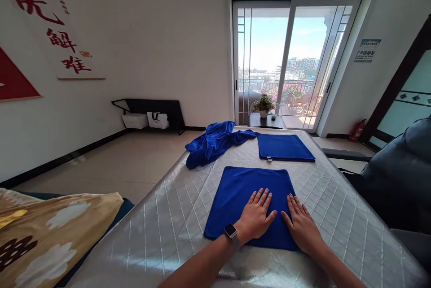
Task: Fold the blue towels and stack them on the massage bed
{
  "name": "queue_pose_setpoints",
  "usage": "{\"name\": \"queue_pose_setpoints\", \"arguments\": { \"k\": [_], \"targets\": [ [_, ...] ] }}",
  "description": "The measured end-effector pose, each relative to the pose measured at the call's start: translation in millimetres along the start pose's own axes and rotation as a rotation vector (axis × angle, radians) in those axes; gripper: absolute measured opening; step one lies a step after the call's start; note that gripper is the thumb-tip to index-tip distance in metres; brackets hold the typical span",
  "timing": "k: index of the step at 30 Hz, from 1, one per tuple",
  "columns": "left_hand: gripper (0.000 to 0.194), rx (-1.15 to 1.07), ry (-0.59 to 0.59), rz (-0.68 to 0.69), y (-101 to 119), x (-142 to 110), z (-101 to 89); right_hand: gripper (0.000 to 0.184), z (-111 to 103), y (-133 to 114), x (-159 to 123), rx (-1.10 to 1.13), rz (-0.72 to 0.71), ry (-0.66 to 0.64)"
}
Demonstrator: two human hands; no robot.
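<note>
A blue cloth (235, 198), spread flat in a rough square, lies on the quilted silver table cover (161, 229). My left hand (256, 216), with a smartwatch (230, 231) on its wrist, rests flat on the cloth right of its middle, fingers stretched out. Over the cloth's right edge lies my right hand (302, 223), its fingers straight and pointing away from me. Beyond, a neatly folded blue cloth (285, 146) with a small white tag sits at the far right. Crumpled blue fabric (215, 144) is heaped at the far left of the table.
A patterned blanket (67, 225) lies at the lower left, beside the table. Along the right side stands a dark padded chair (400, 171). Past the far end are a small black table (266, 121) with a potted plant (263, 105) and a sliding glass door (262, 45).
</note>
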State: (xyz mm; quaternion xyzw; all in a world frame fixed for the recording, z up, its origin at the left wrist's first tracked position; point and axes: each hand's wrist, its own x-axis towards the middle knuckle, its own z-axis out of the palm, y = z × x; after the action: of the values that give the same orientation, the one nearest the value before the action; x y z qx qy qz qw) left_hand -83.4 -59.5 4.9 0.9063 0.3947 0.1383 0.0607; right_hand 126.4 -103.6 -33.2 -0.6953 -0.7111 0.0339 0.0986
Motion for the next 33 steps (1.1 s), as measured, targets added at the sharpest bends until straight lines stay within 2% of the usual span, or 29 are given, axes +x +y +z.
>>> {"name": "queue_pose_setpoints", "arguments": {
  "k": [3, 7, 11, 14, 17, 21, 24, 26, 29, 31, 33],
  "targets": [
    [0.071, 0.026, -0.023, -0.097, -21, -21, -6.8, 0.075, -4, -2, 0, -0.033, 0.012, -0.030],
    [0.077, 0.074, -0.059, -0.278, -58, -61, -23.8, 0.076, -8, -4, -1, -0.068, 0.021, -0.061],
    [0.079, 0.109, -0.046, -0.406, -88, -98, -30.3, 0.076, -19, -8, 4, -0.115, 0.036, -0.150],
    [0.078, 0.110, -0.052, -0.403, -94, -110, -32.5, 0.074, -33, -16, 23, -0.153, 0.044, -0.172],
    [0.081, 0.121, -0.100, -0.423, -91, -108, -43.2, 0.072, -38, -22, 52, -0.162, 0.049, -0.093],
    [0.089, 0.170, -0.174, -0.463, -85, -84, -66.1, 0.072, -23, -18, 79, -0.115, 0.088, -0.071],
    [0.085, 0.225, -0.069, -0.389, -69, -44, -67.7, 0.073, -6, -9, 84, -0.077, 0.093, -0.068],
    [0.080, 0.221, 0.013, -0.276, -49, -9, -54.6, 0.073, 0, -5, 84, -0.069, 0.091, -0.055],
    [0.075, 0.130, 0.086, -0.104, -15, 40, -21.4, 0.073, 2, -4, 83, -0.076, 0.078, -0.045],
    [0.073, 0.064, 0.096, -0.058, 0, 61, 0.6, 0.071, 1, -4, 83, -0.094, 0.057, -0.051],
    [0.072, 0.027, 0.086, -0.083, 5, 71, 15.8, 0.069, -1, -4, 84, -0.111, 0.051, -0.061]
  ]
}}
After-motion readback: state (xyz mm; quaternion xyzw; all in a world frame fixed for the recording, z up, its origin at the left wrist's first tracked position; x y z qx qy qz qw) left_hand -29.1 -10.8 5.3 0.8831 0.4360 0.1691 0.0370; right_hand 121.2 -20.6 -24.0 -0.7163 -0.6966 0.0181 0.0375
